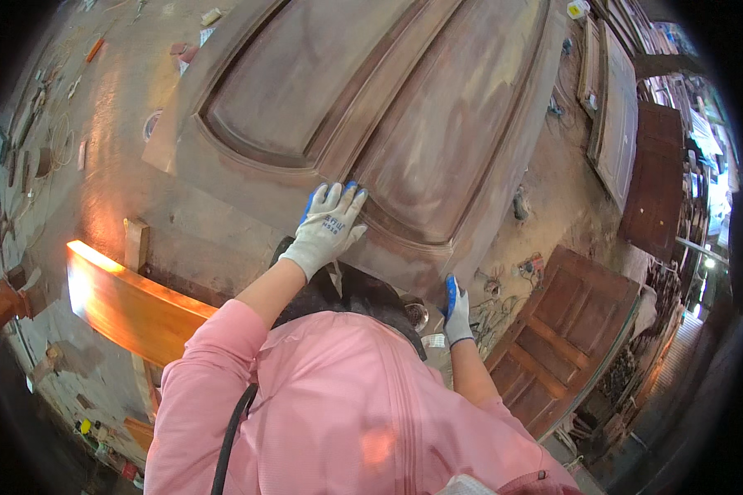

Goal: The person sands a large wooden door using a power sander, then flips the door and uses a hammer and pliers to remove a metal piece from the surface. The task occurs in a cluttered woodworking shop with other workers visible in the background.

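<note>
Squarely in my head view, a large brown panelled door (437, 140) filled the upper middle, its near end just in front of the body in a pink jacket (338, 404). Dull, pale smears showed over its two long recessed panels.

I had the left hand (328, 231) palm down over the bottom rail, fingers stretched forward and a little spread, their tips close to the moulding between the panels. That hand was wide and held nothing that I could see. The right hand (457, 311) was by the door's near right corner, its blue palm side turned left toward the edge. I could not tell whether it gripped that edge or merely stood beside it. Both hands wore white gloves with blue palm sides.

To my left, a glossy orange board (136, 301) reached toward the left sleeve, near an upright wooden post (137, 239). On the right I saw a smaller reddish-brown door (563, 334), tilted in view, and beyond it pale panels (617, 115) beside a dark red-brown panel (656, 186). Cables and scraps littered the dusty floor (107, 198).
</note>
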Action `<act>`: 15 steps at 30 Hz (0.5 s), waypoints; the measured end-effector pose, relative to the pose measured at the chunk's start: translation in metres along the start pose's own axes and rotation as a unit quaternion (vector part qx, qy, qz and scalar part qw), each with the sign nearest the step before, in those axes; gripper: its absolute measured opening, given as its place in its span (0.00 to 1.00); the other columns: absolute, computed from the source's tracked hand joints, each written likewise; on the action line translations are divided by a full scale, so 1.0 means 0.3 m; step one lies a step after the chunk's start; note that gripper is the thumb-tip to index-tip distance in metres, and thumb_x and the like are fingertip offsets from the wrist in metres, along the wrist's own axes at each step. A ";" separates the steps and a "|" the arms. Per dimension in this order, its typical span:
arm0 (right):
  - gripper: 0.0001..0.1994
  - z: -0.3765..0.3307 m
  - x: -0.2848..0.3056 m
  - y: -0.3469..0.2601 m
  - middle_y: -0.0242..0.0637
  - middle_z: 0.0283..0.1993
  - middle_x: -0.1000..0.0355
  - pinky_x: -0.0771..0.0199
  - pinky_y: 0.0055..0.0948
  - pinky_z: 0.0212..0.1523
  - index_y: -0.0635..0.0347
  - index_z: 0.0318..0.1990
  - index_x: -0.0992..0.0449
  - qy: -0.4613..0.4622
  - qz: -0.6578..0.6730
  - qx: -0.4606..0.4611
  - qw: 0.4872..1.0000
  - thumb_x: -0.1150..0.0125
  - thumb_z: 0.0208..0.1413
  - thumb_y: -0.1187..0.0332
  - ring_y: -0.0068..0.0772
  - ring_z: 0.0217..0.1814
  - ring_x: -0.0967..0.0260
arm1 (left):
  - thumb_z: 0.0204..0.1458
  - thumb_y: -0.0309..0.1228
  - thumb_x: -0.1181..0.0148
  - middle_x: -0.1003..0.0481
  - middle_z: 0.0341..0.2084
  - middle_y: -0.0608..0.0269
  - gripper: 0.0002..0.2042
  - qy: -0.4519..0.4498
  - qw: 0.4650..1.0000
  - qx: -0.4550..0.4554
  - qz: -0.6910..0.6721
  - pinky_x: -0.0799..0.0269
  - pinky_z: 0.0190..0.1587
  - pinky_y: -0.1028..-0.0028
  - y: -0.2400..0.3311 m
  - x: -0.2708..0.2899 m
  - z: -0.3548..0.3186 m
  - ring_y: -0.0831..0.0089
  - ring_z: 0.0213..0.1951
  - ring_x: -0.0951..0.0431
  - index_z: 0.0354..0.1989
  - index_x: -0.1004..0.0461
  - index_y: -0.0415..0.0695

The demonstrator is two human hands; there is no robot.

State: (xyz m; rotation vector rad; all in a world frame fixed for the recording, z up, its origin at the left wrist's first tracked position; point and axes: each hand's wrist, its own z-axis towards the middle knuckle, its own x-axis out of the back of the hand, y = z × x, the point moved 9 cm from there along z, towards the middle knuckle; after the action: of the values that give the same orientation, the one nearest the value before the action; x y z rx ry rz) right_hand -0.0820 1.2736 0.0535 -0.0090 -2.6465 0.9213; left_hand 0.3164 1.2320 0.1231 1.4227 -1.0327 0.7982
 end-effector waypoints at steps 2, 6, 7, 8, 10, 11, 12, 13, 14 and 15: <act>0.30 -0.019 0.008 0.008 0.41 0.54 0.29 0.28 0.33 0.55 0.66 0.59 0.33 0.011 0.012 0.018 1.000 0.31 0.57 0.56 0.33 0.53 0.29 | 0.58 0.48 0.45 0.37 0.66 0.55 0.33 -0.005 0.999 -0.028 -0.036 0.53 0.71 0.52 -0.005 0.041 -0.031 0.51 0.68 0.42 0.70 0.41 0.46; 0.34 -0.012 -0.001 0.014 0.45 0.57 0.30 0.30 0.35 0.57 0.69 0.60 0.35 0.029 -0.018 0.029 0.999 0.31 0.55 0.52 0.36 0.56 0.31 | 0.57 0.46 0.44 0.39 0.68 0.58 0.33 0.003 0.996 -0.057 -0.064 0.56 0.73 0.52 -0.066 0.051 -0.105 0.53 0.70 0.45 0.69 0.40 0.47; 0.35 -0.020 -0.012 0.004 0.47 0.58 0.31 0.31 0.36 0.58 0.70 0.61 0.35 0.032 -0.025 0.030 0.999 0.31 0.55 0.51 0.38 0.57 0.32 | 0.56 0.46 0.44 0.40 0.69 0.58 0.33 0.006 0.997 -0.041 -0.058 0.58 0.73 0.52 -0.097 0.053 -0.130 0.53 0.71 0.46 0.69 0.40 0.48; 0.37 -0.017 0.007 -0.019 0.49 0.60 0.33 0.32 0.37 0.59 0.71 0.62 0.36 0.062 -0.072 0.078 0.992 0.31 0.55 0.50 0.40 0.59 0.33 | 0.56 0.46 0.44 0.41 0.69 0.57 0.33 0.010 0.998 -0.028 -0.052 0.59 0.74 0.52 -0.129 0.055 -0.158 0.53 0.72 0.48 0.70 0.40 0.49; 0.41 -0.009 0.040 -0.041 0.53 0.62 0.35 0.34 0.40 0.62 0.73 0.64 0.39 0.122 -0.166 0.167 0.964 0.31 0.54 0.48 0.45 0.62 0.35 | 0.56 0.46 0.45 0.44 0.72 0.57 0.33 -0.013 1.000 0.014 -0.014 0.64 0.74 0.51 -0.220 0.040 -0.199 0.54 0.74 0.51 0.71 0.41 0.52; 0.43 -0.007 0.049 -0.035 0.54 0.63 0.36 0.35 0.42 0.63 0.73 0.65 0.40 0.157 -0.188 0.182 0.952 0.31 0.53 0.47 0.47 0.63 0.36 | 0.56 0.47 0.45 0.46 0.72 0.58 0.33 -0.023 0.999 0.043 0.010 0.66 0.75 0.51 -0.277 0.051 -0.218 0.54 0.74 0.52 0.71 0.42 0.52; 0.44 -0.014 0.057 -0.031 0.55 0.63 0.37 0.36 0.43 0.64 0.73 0.66 0.42 0.193 -0.209 0.195 0.939 0.30 0.53 0.47 0.49 0.64 0.37 | 0.56 0.47 0.46 0.47 0.73 0.58 0.34 -0.033 0.997 0.069 0.033 0.67 0.75 0.50 -0.331 0.068 -0.233 0.54 0.74 0.53 0.72 0.43 0.53; 0.45 -0.023 0.067 -0.028 0.56 0.64 0.37 0.38 0.44 0.65 0.73 0.67 0.43 0.230 -0.230 0.207 0.923 0.30 0.52 0.47 0.50 0.65 0.38 | 0.57 0.47 0.46 0.49 0.73 0.58 0.34 -0.040 0.991 0.111 0.066 0.68 0.74 0.50 -0.405 0.077 -0.239 0.53 0.74 0.54 0.72 0.43 0.53; 0.46 -0.024 0.061 -0.016 0.55 0.64 0.37 0.37 0.44 0.65 0.72 0.67 0.44 0.228 -0.195 0.192 0.935 0.30 0.52 0.47 0.50 0.65 0.38 | 0.57 0.47 0.47 0.50 0.74 0.58 0.34 -0.048 0.982 0.155 0.101 0.69 0.74 0.49 -0.488 0.082 -0.254 0.53 0.74 0.55 0.72 0.44 0.53; 0.46 -0.034 0.055 -0.006 0.55 0.64 0.37 0.37 0.44 0.65 0.71 0.68 0.44 0.226 -0.162 0.174 0.945 0.29 0.52 0.47 0.50 0.65 0.38 | 0.58 0.48 0.48 0.52 0.74 0.58 0.33 -0.019 0.972 0.199 0.122 0.69 0.74 0.49 -0.574 0.101 -0.279 0.52 0.75 0.56 0.73 0.45 0.53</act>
State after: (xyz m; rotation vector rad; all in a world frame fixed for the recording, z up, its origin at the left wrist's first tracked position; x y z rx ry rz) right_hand -0.0940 1.2801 0.0672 0.2595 -1.9665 1.1015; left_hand 0.4937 1.3043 0.0937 1.6694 -1.1343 1.2134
